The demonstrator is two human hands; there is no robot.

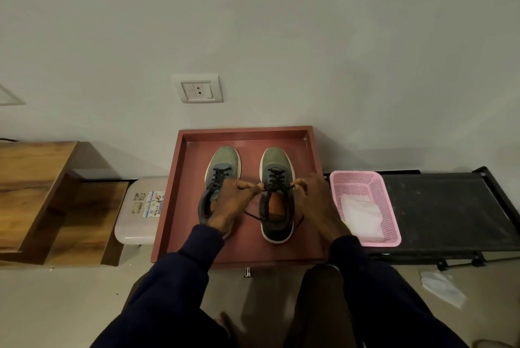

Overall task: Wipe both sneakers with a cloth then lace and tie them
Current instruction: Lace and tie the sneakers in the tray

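Right sneaker (pixel 274 160) sits on the red tray (pixel 244 132), long axis running straight away from the person, toe to the wall, heel and open collar nearest the body; black lace (pixel 277 177) is threaded up the eyelets, with its free strands coming out at the top, just in front of the hands. Left sneaker (pixel 225 159) is parallel beside it, same heading, laced too, though whether it is tied is hidden. Left hand (pixel 229 202) reaches across over the left sneaker's heel, thumb and fingers pinching one strand at the right sneaker's left side. Right hand (pixel 312 198) is on the shoe's right side, fingers curled, pinching the other strand. Both are level with the top eyelets, knuckles up, about equally near, strands pulled outward and apart. Loose lace tails trail on the tray by the heel. Judged step: tying the right sneaker, with crossing the strands over the tongue probably next. Cloth (pixel 361 214) lies in the pink basket (pixel 392 204) on the black rack (pixel 450 201), just right of the tray, untouched; a white stool (pixel 132 224) is to the left
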